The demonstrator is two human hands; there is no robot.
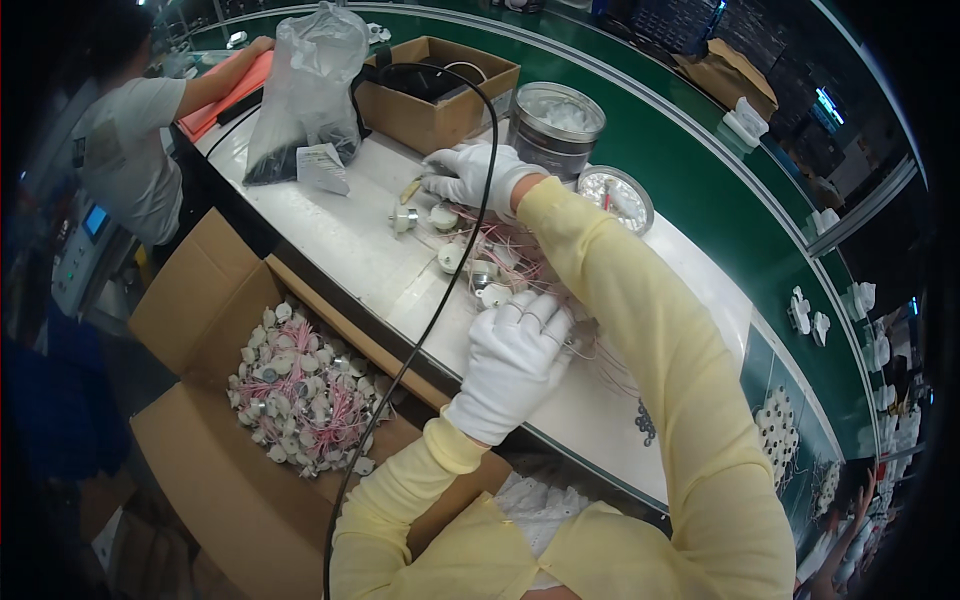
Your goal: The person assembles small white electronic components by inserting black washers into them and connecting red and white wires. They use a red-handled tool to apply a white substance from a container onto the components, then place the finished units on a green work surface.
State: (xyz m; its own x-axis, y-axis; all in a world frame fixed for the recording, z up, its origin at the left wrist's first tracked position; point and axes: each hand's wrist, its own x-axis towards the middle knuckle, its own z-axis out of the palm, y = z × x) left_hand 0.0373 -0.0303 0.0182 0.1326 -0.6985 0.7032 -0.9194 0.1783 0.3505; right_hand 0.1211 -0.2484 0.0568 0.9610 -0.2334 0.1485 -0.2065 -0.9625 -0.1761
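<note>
Both my hands wear white gloves, below yellow sleeves. My left hand [512,362] is low over the near side of a pile of small motors, fingers bent and close together round a small motor [493,295] with a white round cap. Its grip is partly hidden under the glove. My right hand [475,175] reaches across to the pile's far side, its fingers closed at a short yellowish stick-like piece [410,190]. Between the hands, thin pink wires [510,250] tangle among the motors. Another motor [403,220] lies at the pile's left edge.
An open carton [220,470] at lower left holds many wired motors [300,385]. Behind my right hand stand a metal tin [557,120], a round dish [615,198] and a small box [430,100]. A plastic bag [310,90] stands farther left. A black cable [455,270] crosses in front. A co-worker [130,150] works at left.
</note>
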